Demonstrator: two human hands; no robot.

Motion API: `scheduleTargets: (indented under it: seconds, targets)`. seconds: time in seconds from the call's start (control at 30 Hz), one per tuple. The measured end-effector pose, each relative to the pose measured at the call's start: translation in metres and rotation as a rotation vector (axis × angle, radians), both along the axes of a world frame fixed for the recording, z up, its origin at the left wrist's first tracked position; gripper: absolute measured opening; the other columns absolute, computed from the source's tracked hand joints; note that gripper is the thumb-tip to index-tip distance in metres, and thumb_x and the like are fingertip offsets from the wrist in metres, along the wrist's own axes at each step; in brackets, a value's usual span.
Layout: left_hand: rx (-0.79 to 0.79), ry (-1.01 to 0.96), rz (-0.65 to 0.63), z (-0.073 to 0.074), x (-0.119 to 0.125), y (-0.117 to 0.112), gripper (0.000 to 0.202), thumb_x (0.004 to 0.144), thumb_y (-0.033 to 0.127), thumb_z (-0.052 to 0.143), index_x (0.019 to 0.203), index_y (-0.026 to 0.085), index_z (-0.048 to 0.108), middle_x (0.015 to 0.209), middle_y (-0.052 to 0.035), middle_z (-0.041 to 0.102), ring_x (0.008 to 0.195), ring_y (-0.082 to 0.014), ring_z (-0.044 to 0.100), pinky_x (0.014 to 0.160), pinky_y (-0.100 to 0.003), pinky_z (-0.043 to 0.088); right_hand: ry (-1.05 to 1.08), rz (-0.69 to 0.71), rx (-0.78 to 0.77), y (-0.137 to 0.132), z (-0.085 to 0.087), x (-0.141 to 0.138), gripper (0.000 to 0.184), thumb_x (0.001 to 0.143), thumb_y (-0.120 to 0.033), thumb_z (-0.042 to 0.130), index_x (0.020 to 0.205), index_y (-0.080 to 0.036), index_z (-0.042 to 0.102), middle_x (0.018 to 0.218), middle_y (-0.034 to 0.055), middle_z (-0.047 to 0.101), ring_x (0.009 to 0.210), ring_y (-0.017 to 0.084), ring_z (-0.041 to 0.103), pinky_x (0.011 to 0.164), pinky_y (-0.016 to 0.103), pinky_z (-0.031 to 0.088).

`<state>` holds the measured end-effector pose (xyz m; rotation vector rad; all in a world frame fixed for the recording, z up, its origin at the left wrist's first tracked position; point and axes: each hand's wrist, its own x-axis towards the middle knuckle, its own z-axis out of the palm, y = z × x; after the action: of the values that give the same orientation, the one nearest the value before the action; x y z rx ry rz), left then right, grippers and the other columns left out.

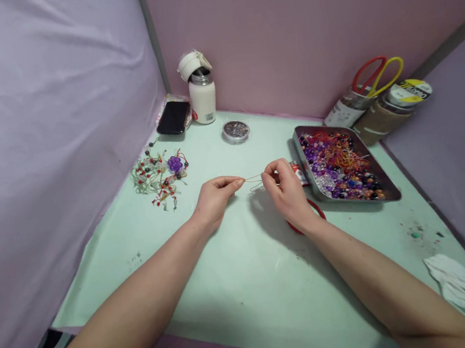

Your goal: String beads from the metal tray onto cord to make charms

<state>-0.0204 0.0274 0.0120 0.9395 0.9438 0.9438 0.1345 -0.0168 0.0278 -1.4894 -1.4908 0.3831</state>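
My left hand (215,196) and my right hand (286,190) meet over the middle of the pale green table (249,267). Both are pinched on a thin yellowish thread (253,178) stretched between their fingertips. A small loop of the thread hangs just below it. Right of my right hand lies a metal tray (390,189) full of purple, clear and dark beads with orange thread tangled on top. A red ring-shaped item (316,210) lies partly hidden under my right wrist.
A pile of finished bead pieces (160,176) lies at the left. At the back stand a black phone (173,117), a white flask (201,92) and a thread spool (236,131). Jars with scissors (372,77) lean at the right. White paper pieces (452,279) lie near the front right.
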Motion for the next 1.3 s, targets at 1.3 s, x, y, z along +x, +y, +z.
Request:
scheduleTargets:
  seconds: [1.3]
  targets:
    - [-0.110,-0.081,-0.105,0.0027,-0.0024,0.0005,0.022,0.055,0.030,0.080,0.069,0.014,0.072,0.067,-0.0016,0.057,0.058,-0.0069,0.037,0.057,-0.025,0.029,0.209,-0.002,-0.295,0.0018,-0.0028,0.0032,0.008,0.079,-0.029,0.052,0.078,-0.022,0.049,0.064,-0.0044,0.046,0.055,0.012,0.041,0.052,0.026,0.032]
